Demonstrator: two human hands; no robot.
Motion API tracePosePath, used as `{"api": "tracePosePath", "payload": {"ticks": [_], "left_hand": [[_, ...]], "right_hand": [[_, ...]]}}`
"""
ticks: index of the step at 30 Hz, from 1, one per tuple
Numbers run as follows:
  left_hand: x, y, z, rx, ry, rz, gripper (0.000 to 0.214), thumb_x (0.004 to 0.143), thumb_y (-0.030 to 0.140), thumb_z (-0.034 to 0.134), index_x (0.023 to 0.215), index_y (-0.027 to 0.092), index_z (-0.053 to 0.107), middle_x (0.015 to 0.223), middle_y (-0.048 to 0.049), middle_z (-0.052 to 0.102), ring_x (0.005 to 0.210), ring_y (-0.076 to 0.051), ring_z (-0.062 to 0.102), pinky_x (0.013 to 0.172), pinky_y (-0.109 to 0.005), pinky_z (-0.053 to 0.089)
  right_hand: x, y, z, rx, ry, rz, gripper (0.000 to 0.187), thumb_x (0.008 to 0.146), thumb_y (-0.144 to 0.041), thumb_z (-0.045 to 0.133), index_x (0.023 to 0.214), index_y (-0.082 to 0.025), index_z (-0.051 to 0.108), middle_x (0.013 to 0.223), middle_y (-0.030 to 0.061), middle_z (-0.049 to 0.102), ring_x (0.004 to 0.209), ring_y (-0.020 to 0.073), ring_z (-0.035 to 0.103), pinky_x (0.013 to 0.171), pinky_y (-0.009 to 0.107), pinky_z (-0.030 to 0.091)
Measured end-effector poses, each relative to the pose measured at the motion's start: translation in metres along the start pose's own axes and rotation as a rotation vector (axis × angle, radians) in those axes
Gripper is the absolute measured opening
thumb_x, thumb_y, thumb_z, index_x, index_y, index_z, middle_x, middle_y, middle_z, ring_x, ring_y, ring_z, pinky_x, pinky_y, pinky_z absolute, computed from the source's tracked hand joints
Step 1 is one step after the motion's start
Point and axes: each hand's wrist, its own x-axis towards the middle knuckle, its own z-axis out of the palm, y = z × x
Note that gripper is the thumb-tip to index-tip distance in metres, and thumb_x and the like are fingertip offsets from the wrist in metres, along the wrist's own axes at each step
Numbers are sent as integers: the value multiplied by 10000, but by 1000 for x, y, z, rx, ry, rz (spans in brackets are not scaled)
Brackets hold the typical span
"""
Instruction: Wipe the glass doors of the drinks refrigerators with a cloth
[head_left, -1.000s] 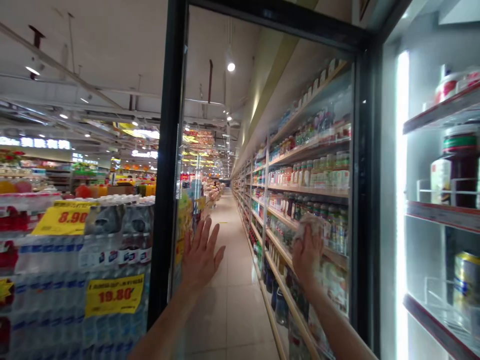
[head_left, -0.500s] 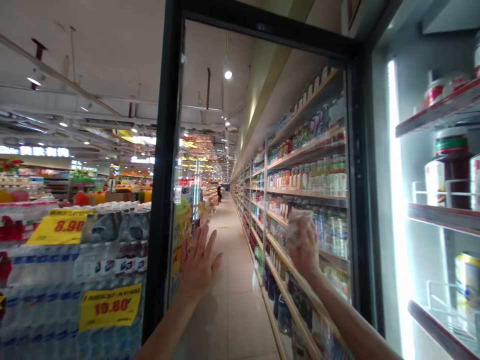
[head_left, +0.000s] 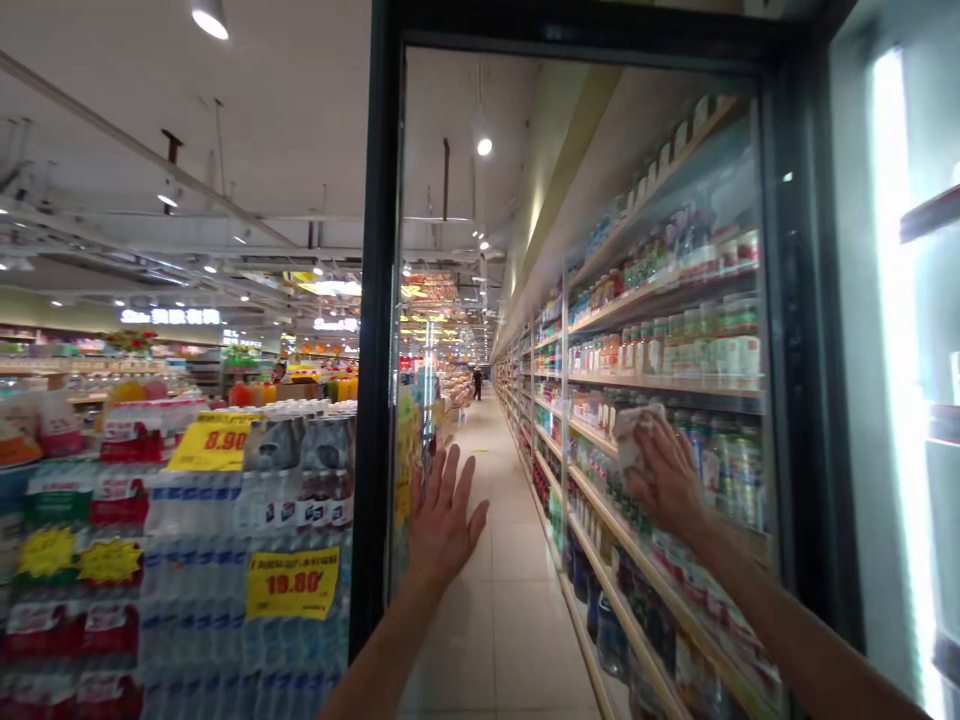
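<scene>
1. Spread the left hand [head_left: 444, 525] open at the glass door [head_left: 517, 250], near its black frame [head_left: 377, 330].
2. Gripped a pale cloth [head_left: 631, 430] with the right hand [head_left: 666, 472], at the same glass door, more to the right and slightly higher.

The left hand [head_left: 444, 520] is bare, with slim, tapering fingers [head_left: 447, 478] and a shorter thumb [head_left: 478, 522] on the side nearer the right hand [head_left: 666, 475]. Below it, a narrow wrist [head_left: 427, 585] broadens into a bare left forearm [head_left: 390, 645]. The right hand is bare too, its finger outlines softened by blur. Behind it, the right forearm [head_left: 780, 615] is likewise uncovered, thickening away from the hand as far as it shows.
</scene>
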Motion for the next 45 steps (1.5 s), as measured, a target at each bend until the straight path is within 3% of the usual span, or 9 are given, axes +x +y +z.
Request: {"api": "tracePosePath", "payload": {"ticks": [5,11,17,21,23,28,34,40,45], "left_hand": [[-1,-1,2,16,1,2,690,862,302,507,1459,163,190,1462,-132,334,1412,-234,171,1158,-461,127],[0,-3,6,-27,9,-8,711,865,305,512,1467,202,149,1477,-118,303,1411,-223,175,1162,-463,97],[0,-2,7,-71,24,-8,693,864,298,513,1462,198,178,1475,-122,311,1412,-219,179,1161,-459,101],[1,-2,8,-53,37,-6,682,864,285,511,1459,184,192,1471,-130,321,1415,-220,169,1160,-466,104],[1,-3,8,-46,43,-3,683,864,285,512,1460,184,192,1467,-131,328,1414,-221,173,1160,-465,112],[1,-2,9,-35,74,3,688,869,292,501,1464,196,171,1458,-122,347,1407,-220,192,1162,-464,121],[1,-3,9,-49,68,-1,686,867,287,507,1463,192,180,1452,-133,355,1408,-222,192,1159,-469,122],[-1,-4,6,-24,48,16,635,868,295,497,1441,173,252,1430,-137,401,1411,-232,193,1154,-473,132],[10,0,-6,-83,45,-27,553,867,258,486,1393,175,336,1413,-146,430,1409,-240,214,1146,-486,148]], "right_hand": [[34,22,-1,-58,308,552,702,833,-379,369,1420,-3,278,1483,261,248,1387,381,210,1060,614,253],[50,-18,7,16,-31,-116,578,848,-355,401,1389,-154,374,1447,143,384,1386,282,264,1097,526,252],[84,-14,3,-92,239,413,635,894,-349,265,1412,18,272,1475,282,252,1395,366,186,1062,613,216],[83,-32,13,-40,-53,-176,536,868,-315,370,1389,-189,386,1443,97,408,1400,229,245,1136,465,204],[83,-23,12,-40,-58,-227,523,864,-310,384,1374,-196,407,1425,104,429,1394,245,258,1131,499,193],[104,-2,5,-65,327,470,588,907,-329,223,1412,-41,314,1464,239,310,1395,339,212,1074,602,212],[92,-67,24,-25,-9,-360,494,893,-286,327,1374,-225,418,1420,66,446,1394,210,265,1138,459,198],[105,-62,21,-21,263,230,534,919,-302,280,1421,-130,333,1467,175,347,1409,283,211,1087,545,250],[75,-135,34,232,-28,-153,510,948,-309,213,1444,-220,285,1525,73,272,1444,229,90,1133,504,205]]}}
